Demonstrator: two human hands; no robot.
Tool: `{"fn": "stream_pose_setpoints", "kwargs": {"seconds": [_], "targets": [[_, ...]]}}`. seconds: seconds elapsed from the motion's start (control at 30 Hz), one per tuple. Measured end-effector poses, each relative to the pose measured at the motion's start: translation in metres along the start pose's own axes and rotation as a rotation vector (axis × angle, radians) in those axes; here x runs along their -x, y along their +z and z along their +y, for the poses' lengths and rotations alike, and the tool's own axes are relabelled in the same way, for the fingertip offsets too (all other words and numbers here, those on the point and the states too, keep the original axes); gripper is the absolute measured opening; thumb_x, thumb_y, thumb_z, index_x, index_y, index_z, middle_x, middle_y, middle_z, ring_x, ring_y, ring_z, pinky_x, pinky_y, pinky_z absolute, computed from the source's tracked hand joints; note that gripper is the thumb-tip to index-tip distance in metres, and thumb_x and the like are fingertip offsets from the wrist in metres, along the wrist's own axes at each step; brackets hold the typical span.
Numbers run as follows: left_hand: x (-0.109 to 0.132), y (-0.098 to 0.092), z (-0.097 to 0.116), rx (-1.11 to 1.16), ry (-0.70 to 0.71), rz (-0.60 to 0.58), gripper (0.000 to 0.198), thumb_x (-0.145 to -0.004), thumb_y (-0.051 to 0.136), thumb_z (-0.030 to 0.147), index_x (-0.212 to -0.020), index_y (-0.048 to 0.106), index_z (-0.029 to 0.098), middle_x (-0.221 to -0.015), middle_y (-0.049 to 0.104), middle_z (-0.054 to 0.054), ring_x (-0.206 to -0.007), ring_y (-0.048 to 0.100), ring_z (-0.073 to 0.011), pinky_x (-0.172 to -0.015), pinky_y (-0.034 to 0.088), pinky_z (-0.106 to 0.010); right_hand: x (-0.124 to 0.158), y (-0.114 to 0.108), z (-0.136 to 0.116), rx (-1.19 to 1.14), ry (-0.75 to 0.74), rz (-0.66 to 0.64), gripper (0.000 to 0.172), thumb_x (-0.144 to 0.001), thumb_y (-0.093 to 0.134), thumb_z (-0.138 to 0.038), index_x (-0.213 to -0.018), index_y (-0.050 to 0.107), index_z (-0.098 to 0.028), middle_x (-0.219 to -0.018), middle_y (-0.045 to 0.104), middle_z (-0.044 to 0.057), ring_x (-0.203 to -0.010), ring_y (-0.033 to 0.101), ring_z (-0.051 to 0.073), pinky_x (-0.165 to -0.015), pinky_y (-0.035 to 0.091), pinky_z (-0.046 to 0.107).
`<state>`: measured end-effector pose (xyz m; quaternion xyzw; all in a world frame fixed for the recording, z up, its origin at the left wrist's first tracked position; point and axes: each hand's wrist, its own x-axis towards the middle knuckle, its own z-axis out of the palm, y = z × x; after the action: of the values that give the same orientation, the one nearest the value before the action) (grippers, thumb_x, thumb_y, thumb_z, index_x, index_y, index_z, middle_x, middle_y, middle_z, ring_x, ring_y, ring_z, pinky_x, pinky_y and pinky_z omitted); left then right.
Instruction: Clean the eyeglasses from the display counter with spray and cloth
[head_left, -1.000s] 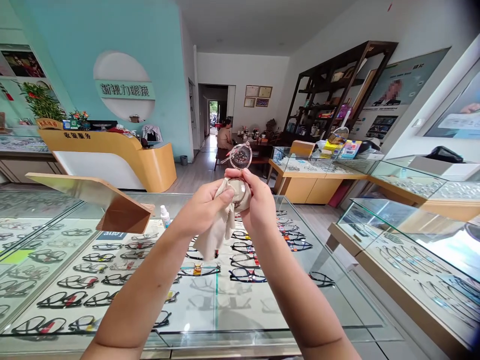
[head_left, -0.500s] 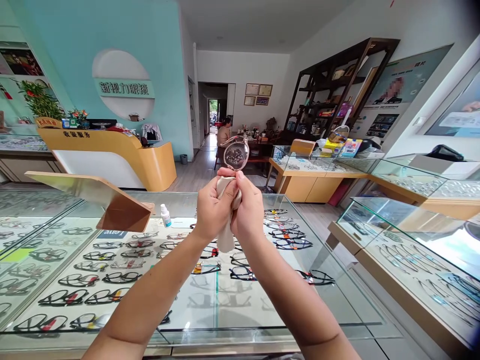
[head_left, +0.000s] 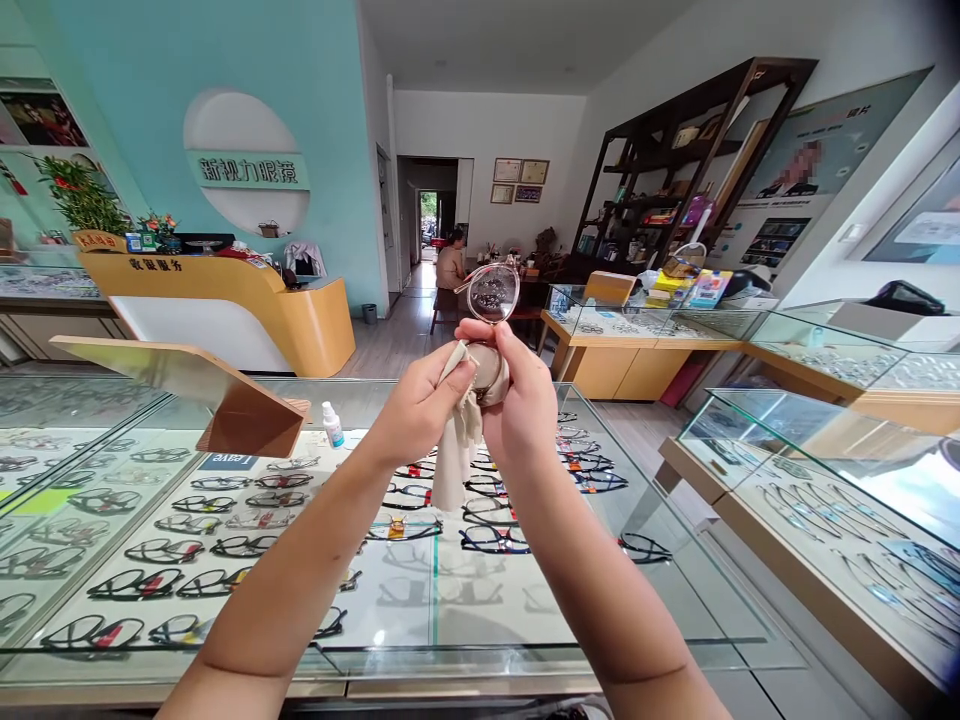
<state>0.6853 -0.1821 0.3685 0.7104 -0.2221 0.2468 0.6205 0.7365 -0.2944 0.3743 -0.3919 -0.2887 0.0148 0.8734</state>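
Observation:
A pair of eyeglasses [head_left: 493, 322] is held up on end before me, the upper lens specked with droplets and the other lens lower down, partly covered by cloth. My right hand [head_left: 531, 405] is closed on the frame, with thumb and fingers near the bridge. My left hand [head_left: 420, 405] pinches a beige cleaning cloth [head_left: 450, 465] against the lower lens, and a loose end of it hangs below. Beneath both hands is a glass display case [head_left: 390, 625] holding rows of spectacle frames [head_left: 491, 540]. On its top stands a small white spray bottle [head_left: 332, 427].
A wooden slanted stand [head_left: 225, 405] rests on the case to the left. More glass showcases [head_left: 810, 480] line the right side. Farther back are a yellow reception counter [head_left: 315, 320], a seated person [head_left: 450, 265] and a dark shelf [head_left: 675, 170].
The cloth has opened out around the lower lens, and the left hand has shifted slightly lower on it. Both hands and the eyeglasses have moved a little to the right.

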Motion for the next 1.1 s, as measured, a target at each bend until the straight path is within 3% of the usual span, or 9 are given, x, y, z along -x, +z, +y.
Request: {"fn": "stream_pose_setpoints", "kwargs": {"seconds": [0.13, 0.37, 0.53, 0.67, 0.77, 0.9, 0.97, 1.1], "targets": [[-0.004, -0.006, -0.005, -0.037, -0.009, -0.042, 0.042, -0.101, 0.074, 0.057, -0.114, 0.074, 0.017, -0.103, 0.073, -0.007, -0.092, 0.066, -0.0204, -0.085, 0.053, -0.03, -0.004, -0.001, 0.005, -0.023, 0.036, 0.024, 0.031, -0.087, 0.081, -0.054, -0.091, 0.088, -0.024, -0.105, 0.086, 0.005, -0.103, 0.077, 0.025, -0.095, 0.062, 0.04], [-0.01, 0.0, -0.02, 0.044, -0.034, 0.067, 0.05, -0.087, 0.089, 0.055, -0.113, 0.073, 0.015, -0.091, 0.072, -0.004, -0.079, 0.063, -0.0168, -0.073, 0.051, -0.026, -0.007, 0.0, 0.016, -0.048, 0.035, 0.051, 0.032, -0.091, 0.078, -0.054, -0.092, 0.086, -0.023, -0.105, 0.084, 0.006, -0.107, 0.077, 0.025, -0.099, 0.06, 0.041], [-0.01, 0.013, -0.032, 0.014, 0.029, 0.299, 0.049, -0.085, 0.089, 0.061, -0.096, 0.072, 0.017, -0.083, 0.069, -0.002, -0.073, 0.059, -0.0146, -0.068, 0.049, -0.025, -0.002, 0.006, 0.023, -0.041, 0.038, 0.013, 0.033, -0.094, 0.075, -0.055, -0.098, 0.086, -0.024, -0.112, 0.084, 0.006, -0.107, 0.075, 0.024, -0.101, 0.06, 0.04], [-0.008, 0.022, -0.038, 0.011, 0.081, 0.484, 0.054, -0.093, 0.076, 0.072, -0.092, 0.07, 0.018, -0.076, 0.063, 0.0, -0.069, 0.054, -0.0133, -0.063, 0.045, -0.024, -0.001, 0.007, 0.024, -0.024, 0.05, -0.062, 0.029, -0.094, 0.075, -0.052, -0.095, 0.088, -0.026, -0.105, 0.084, 0.004, -0.101, 0.075, 0.022, -0.099, 0.059, 0.037], [-0.008, 0.015, -0.031, -0.013, 0.07, 0.395, 0.055, -0.098, 0.068, 0.073, -0.09, 0.069, 0.018, -0.075, 0.061, 0.0, -0.069, 0.053, -0.0138, -0.065, 0.046, -0.026, -0.005, 0.0, 0.017, 0.004, 0.08, -0.098, 0.029, -0.095, 0.075, -0.053, -0.094, 0.088, -0.027, -0.103, 0.084, 0.003, -0.097, 0.074, 0.022, -0.096, 0.059, 0.037], [-0.009, -0.015, -0.015, -0.026, -0.006, 0.022, 0.049, -0.101, 0.069, 0.067, -0.1, 0.072, 0.018, -0.088, 0.068, -0.005, -0.08, 0.06, -0.0173, -0.073, 0.051, -0.029, -0.014, -0.011, 0.008, 0.002, 0.118, -0.166, 0.031, -0.094, 0.077, -0.056, -0.096, 0.087, -0.026, -0.11, 0.085, 0.004, -0.101, 0.076, 0.024, -0.096, 0.06, 0.039], [-0.009, -0.027, -0.009, -0.026, -0.051, -0.104, 0.047, -0.1, 0.072, 0.064, -0.106, 0.072, 0.017, -0.094, 0.07, -0.007, -0.083, 0.062, -0.0186, -0.075, 0.053, -0.03, -0.018, -0.015, 0.008, -0.004, 0.147, -0.209, 0.032, -0.093, 0.078, -0.056, -0.096, 0.086, -0.026, -0.113, 0.085, 0.005, -0.104, 0.076, 0.025, -0.098, 0.061, 0.04], [-0.011, -0.029, -0.012, -0.088, -0.041, -0.088, 0.047, -0.096, 0.078, 0.06, -0.111, 0.072, 0.016, -0.096, 0.072, -0.007, -0.082, 0.064, -0.0191, -0.073, 0.053, -0.03, -0.021, -0.016, 0.012, -0.038, 0.156, -0.203, 0.031, -0.093, 0.079, -0.056, -0.097, 0.085, -0.026, -0.114, 0.084, 0.004, -0.106, 0.076, 0.024, -0.102, 0.06, 0.04]]}}
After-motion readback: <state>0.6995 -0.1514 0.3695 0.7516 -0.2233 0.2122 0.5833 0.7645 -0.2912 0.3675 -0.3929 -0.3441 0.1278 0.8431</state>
